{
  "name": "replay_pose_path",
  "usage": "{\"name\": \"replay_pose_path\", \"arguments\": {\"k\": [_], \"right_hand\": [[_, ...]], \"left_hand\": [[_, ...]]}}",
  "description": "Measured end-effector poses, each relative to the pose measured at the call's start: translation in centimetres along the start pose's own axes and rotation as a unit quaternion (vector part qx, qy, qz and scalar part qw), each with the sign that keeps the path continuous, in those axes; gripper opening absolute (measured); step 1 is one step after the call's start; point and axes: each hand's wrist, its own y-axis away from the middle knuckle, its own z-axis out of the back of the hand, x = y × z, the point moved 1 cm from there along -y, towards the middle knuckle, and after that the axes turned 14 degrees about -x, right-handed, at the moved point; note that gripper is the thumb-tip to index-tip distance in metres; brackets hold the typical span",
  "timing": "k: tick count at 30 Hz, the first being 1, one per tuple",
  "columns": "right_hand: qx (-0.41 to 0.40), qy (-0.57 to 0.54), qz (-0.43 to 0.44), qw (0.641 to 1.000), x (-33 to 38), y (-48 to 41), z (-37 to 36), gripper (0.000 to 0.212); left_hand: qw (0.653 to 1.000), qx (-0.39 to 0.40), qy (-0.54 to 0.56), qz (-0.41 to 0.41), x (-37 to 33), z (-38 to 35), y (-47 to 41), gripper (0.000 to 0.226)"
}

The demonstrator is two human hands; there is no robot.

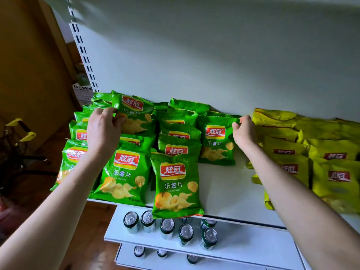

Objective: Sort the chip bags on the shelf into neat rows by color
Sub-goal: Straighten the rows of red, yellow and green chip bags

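Colours separated: green chip bags left-centre, yellow chip bags right. Grasps: left hand clutching rear green bag; right hand pinching corner of rightmost green bag. Green rows ragged, unfinished.

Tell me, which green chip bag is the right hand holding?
The green bag nearest the yellow bags. The right hand pinches its top right corner, while the left hand grips the back-left green bag.

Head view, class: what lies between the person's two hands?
Head view: only green bags lie there; the left hand and right hand each grip one.
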Motion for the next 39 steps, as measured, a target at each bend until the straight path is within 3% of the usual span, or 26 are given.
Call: {"name": "replay_pose_path", "arguments": {"k": [4, 7, 10, 11, 13, 14, 16, 18, 20, 23, 25, 28, 30, 33, 36, 39], "right_hand": [[0.032, 0.061, 0.017, 0.997, 0.3, -0.4, 0.9, 0.031], [-0.003, 0.086, 0.055, 0.995, 1.3, -0.8, 2.4, 0.032], [-0.023, -0.063, 0.086, 0.994, 3.4, -0.9, 4.0, 0.03], [0.018, -0.15, 0.051, 0.987, 4.4, -0.7, 4.5, 0.032], [0.151, -0.303, -0.062, 0.939, 6.1, 0.0, 5.4, 0.043], [0.202, -0.339, -0.106, 0.913, 6.6, 0.4, 5.8, 0.051], [0.229, -0.359, -0.143, 0.893, 7.0, 0.8, 6.7, 0.052], [0.198, -0.384, -0.155, 0.888, 6.4, 0.9, 7.8, 0.039], [0.184, -0.422, -0.171, 0.871, 5.5, 1.0, 8.7, 0.028], [0.175, -0.443, -0.182, 0.861, 4.5, 1.0, 10.0, 0.024], [0.162, -0.439, -0.178, 0.865, 3.9, 0.7, 10.6, 0.018], [0.17, -0.412, -0.141, 0.884, 2.9, 0.3, 11.5, 0.016], [0.184, -0.379, -0.111, 0.9, 2.4, 0.2, 12.0, 0.023], [0.147, -0.365, -0.092, 0.915, 1.5, -0.4, 12.9, 0.032], [0.113, -0.299, -0.046, 0.946, 0.7, -0.7, 12.6, 0.033], [0.115, -0.228, 0.009, 0.967, -0.4, 0.2, 10.1, 0.031]], "left_hand": [[0.997, -0.045, 0.054, -0.03, -1.5, 0.8, 0.9, 0.036], [0.991, -0.078, 0.097, -0.043, -2.9, 1.3, 1.4, 0.033], [0.985, -0.071, 0.153, -0.045, -4.9, 1.2, 2.0, 0.031], [0.981, -0.063, 0.173, -0.056, -5.9, 0.9, 2.5, 0.031], [0.974, -0.036, 0.208, -0.081, -8.1, 0.4, 3.9, 0.031], [0.97, -0.019, 0.223, -0.09, -9.2, 0.2, 4.7, 0.031], [0.963, 0.016, 0.253, -0.094, -11.0, -0.1, 6.2, 0.033], [0.954, 0.056, 0.291, -0.037, -12.1, -0.4, 7.1, 0.044], [0.937, 0.14, 0.311, 0.076, -12.5, -0.7, 7.6, 0.06], [0.844, 0.249, 0.427, 0.206, -13.3, -0.7, 8.3, 0.047], [0.82, 0.271, 0.459, 0.21, -13.7, -1.0, 8.9, 0.038], [0.83, 0.286, 0.446, 0.175, -14.0, -1.5, 9.2, 0.038], [0.881, 0.272, 0.372, 0.109, -13.8, -2.2, 9.4, 0.042], [0.956, 0.205, 0.201, -0.064, -13.1, -2.4, 10.6, 0.046], [0.95, 0.092, 0.133, -0.267, -12.0, -1.4, 12.6, 0.032], [0.935, 0.048, 0.102, -0.336, -9.1, -0.9, 15.2, 0.03]]}}
